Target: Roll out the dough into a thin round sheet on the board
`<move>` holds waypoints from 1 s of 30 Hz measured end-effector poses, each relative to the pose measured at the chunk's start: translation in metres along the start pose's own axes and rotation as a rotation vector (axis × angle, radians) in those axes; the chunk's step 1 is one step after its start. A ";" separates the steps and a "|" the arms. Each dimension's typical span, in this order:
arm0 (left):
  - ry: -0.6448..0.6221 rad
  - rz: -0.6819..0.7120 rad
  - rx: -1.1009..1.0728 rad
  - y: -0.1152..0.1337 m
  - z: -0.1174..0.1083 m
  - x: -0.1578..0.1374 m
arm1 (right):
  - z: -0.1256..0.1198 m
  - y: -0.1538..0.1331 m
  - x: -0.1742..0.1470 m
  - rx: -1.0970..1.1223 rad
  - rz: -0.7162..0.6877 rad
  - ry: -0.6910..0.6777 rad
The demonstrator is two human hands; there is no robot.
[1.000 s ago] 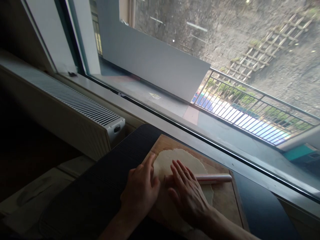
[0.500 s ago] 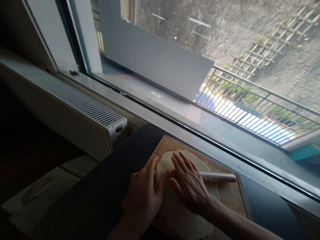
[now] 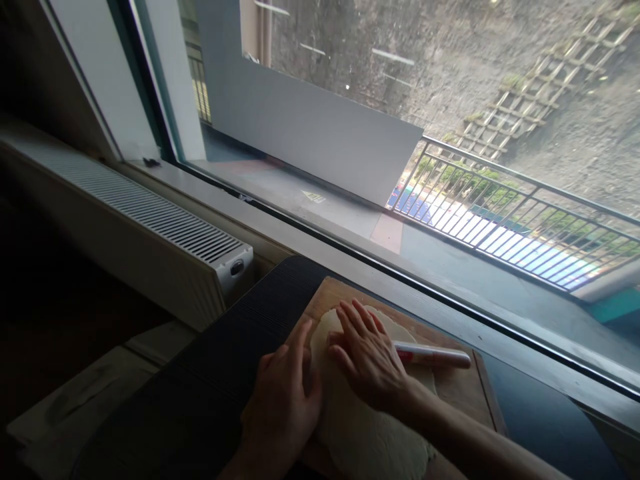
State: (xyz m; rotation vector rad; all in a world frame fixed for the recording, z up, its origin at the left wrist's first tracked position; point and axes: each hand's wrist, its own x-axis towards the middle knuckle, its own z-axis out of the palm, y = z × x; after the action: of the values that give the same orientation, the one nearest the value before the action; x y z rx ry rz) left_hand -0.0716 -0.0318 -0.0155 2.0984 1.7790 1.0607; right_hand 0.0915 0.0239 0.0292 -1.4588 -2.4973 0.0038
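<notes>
A wide, thin sheet of pale dough (image 3: pixel 375 437) lies on a wooden board (image 3: pixel 463 393). Across its upper part rests a rolling pin (image 3: pixel 437 356), whose right end sticks out over the board. My right hand (image 3: pixel 373 360) lies flat over the pin's left part, fingers stretched out and together, hiding that stretch of it. At the left edge of the dough is my left hand (image 3: pixel 283 400), its fingers extended and thumb apart. Whether its fingertips touch the dough or only the board, I cannot tell.
The board sits on a dark, round-cornered table (image 3: pixel 200 380) against the window sill (image 3: pixel 330 243). A white radiator (image 3: pixel 235 270) stands to the left below the window. Pale flat boxes or boards (image 3: pixel 85 393) lie low at the left.
My right hand has shifted slightly left over the rolling pin, and the pin's visible end has moved little. My left hand stays beside the dough. The camera view has tilted slightly.
</notes>
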 end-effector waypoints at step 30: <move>-0.814 -0.103 0.035 0.108 0.038 0.135 | -0.074 0.101 -0.224 0.032 0.336 0.155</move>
State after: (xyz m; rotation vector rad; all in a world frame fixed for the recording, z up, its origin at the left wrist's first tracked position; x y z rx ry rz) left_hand 0.0395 0.0758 0.0711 1.9935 1.4475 0.0855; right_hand 0.2990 -0.1272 0.0405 -1.7734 -2.0977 -0.0075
